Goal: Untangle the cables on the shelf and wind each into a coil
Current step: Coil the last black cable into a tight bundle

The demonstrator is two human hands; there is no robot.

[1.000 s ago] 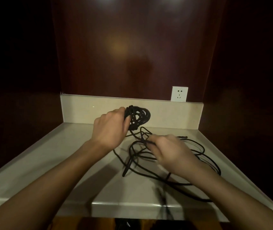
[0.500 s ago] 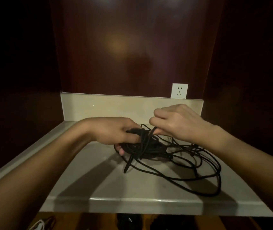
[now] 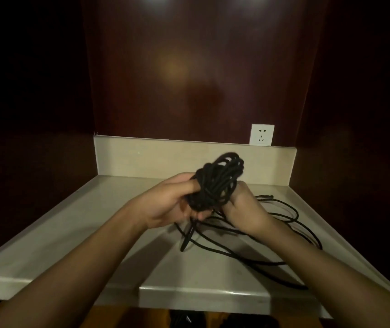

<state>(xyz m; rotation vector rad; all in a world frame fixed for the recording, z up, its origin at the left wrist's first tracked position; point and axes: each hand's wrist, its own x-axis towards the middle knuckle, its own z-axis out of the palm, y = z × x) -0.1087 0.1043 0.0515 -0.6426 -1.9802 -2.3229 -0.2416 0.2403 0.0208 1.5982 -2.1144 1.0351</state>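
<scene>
A thick bundle of wound black cable [image 3: 215,183] is held up above the pale stone shelf [image 3: 94,233]. My left hand [image 3: 165,204] grips its lower left side, fingers curled round the strands. On the bundle's right, my right hand [image 3: 246,207] grips it too. From the bundle, loose black cable [image 3: 291,218] trails down and sprawls in tangled loops over the shelf's right half. One free cable end [image 3: 185,242] lies on the shelf below my hands.
The shelf sits in a dark wood alcove with a pale upstand [image 3: 141,157] along the back. A white wall socket [image 3: 262,134] is mounted above the upstand at the right. The shelf's front edge [image 3: 201,297] runs just below my forearms.
Both hands have lifted the bundle up off the shelf. My right hand has dropped from above the tangle and now grips the bundle's right side.
</scene>
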